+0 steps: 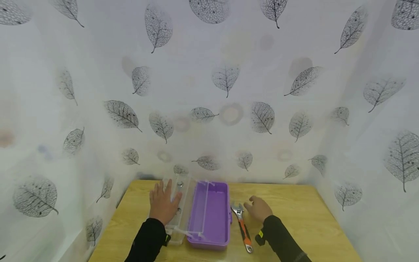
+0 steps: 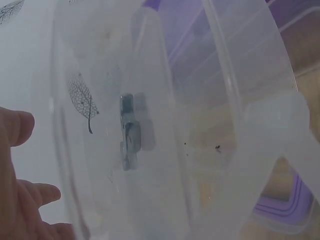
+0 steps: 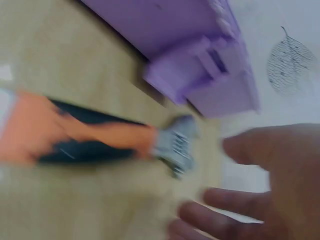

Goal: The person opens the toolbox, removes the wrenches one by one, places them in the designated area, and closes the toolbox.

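Note:
An open purple toolbox (image 1: pixel 209 246) stands on the table with its clear plastic lid (image 1: pixel 184 218) swung over to the left. My left hand (image 1: pixel 162 203) is at that lid with fingers spread; whether it touches is hard to tell. In the left wrist view the lid (image 2: pixel 155 200) fills most of the picture, and some fingers (image 2: pixel 42 194) show beyond its edge. Right of the box lies an adjustable wrench (image 1: pixel 242 227) with an orange and black handle. Beside its jaw end is my right hand (image 1: pixel 259 209). The right wrist view shows thumb and fingers apart, clear of the wrench (image 3: pixel 100 132).
The wooden table (image 1: pixel 294 218) extends to the right of the wrench. White sheeting (image 1: pixel 203 142) with a dark leaf print surrounds it at the back and both sides. A purple latch (image 3: pixel 185 72) juts from the box wall facing the wrench.

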Demonstrator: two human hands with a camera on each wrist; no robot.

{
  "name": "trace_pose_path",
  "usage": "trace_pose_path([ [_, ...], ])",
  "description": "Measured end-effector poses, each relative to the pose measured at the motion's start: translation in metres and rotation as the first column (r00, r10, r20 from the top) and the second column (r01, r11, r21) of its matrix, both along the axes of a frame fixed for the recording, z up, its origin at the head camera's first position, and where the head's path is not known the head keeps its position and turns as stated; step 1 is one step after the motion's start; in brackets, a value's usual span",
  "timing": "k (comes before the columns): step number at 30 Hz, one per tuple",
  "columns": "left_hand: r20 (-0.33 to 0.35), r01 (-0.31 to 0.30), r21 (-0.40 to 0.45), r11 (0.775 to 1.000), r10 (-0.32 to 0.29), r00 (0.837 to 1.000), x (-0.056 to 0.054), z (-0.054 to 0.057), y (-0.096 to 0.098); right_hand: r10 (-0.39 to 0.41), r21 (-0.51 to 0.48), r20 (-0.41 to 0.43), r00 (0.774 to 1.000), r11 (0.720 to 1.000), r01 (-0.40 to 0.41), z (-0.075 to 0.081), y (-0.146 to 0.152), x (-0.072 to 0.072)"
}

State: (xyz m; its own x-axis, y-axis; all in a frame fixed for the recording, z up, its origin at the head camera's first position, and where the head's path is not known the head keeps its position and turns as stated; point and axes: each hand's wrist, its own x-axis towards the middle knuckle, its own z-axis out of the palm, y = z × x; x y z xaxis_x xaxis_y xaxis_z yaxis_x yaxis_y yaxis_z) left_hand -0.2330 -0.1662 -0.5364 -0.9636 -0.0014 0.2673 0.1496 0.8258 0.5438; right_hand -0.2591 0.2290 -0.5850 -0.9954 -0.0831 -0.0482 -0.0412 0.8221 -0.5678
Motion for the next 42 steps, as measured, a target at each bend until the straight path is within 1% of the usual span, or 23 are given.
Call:
trace_pose_path([
  [2,0.001,0.002,-0.018,1.000,-0.002,1.000,-0.001,-0.001,-0.002,-0.013,0.046,-0.096,0.995,0.999,0.017,0.009,0.003,-0.008],
  [5,0.018,0.005,-0.061,0.998,-0.004,1.000,-0.003,-0.002,-0.006,0.010,0.138,-0.186,0.982,0.990,0.016,0.022,0.005,-0.018],
  [8,0.037,0.009,-0.074,0.997,-0.007,0.999,-0.003,-0.001,-0.006,0.025,0.227,-0.214,0.976,0.974,0.025,0.031,0.005,-0.022],
  [11,0.065,0.013,-0.083,0.996,-0.008,0.998,-0.002,0.001,-0.006,0.024,0.268,-0.244,0.969,0.963,0.044,0.033,0.003,-0.022],
  [16,0.046,0.012,-0.089,0.996,-0.008,0.999,-0.002,0.001,-0.005,0.024,0.265,-0.304,0.952,0.962,0.060,0.025,0.002,-0.023],
  [19,0.027,0.006,-0.097,0.995,-0.003,1.000,-0.003,-0.001,-0.005,0.032,0.275,-0.326,0.945,0.960,0.062,0.024,0.000,-0.022],
  [21,0.019,0.003,-0.103,0.995,-0.001,1.000,-0.005,-0.003,-0.005,0.035,0.281,-0.327,0.944,0.958,0.062,0.025,-0.002,-0.021],
  [26,0.036,0.000,-0.103,0.995,0.004,0.999,-0.006,-0.005,-0.006,0.032,0.279,-0.313,0.949,0.958,0.060,0.027,-0.004,-0.019],
  [31,0.066,-0.005,-0.118,0.993,0.013,0.998,-0.004,-0.003,-0.006,0.027,0.257,-0.314,0.949,0.965,0.057,0.026,-0.005,-0.019],
  [35,0.071,-0.008,-0.120,0.993,0.016,0.997,-0.003,0.000,-0.005,0.019,0.231,-0.327,0.945,0.971,0.060,0.023,-0.005,-0.018],
  [39,0.054,-0.014,-0.120,0.993,0.021,0.998,-0.002,0.002,-0.003,0.014,0.203,-0.336,0.942,0.978,0.058,0.019,-0.005,-0.018],
  [42,0.033,-0.022,-0.120,0.993,0.026,0.999,-0.002,0.002,-0.002,0.011,0.188,-0.339,0.941,0.981,0.056,0.019,-0.006,-0.018],
])
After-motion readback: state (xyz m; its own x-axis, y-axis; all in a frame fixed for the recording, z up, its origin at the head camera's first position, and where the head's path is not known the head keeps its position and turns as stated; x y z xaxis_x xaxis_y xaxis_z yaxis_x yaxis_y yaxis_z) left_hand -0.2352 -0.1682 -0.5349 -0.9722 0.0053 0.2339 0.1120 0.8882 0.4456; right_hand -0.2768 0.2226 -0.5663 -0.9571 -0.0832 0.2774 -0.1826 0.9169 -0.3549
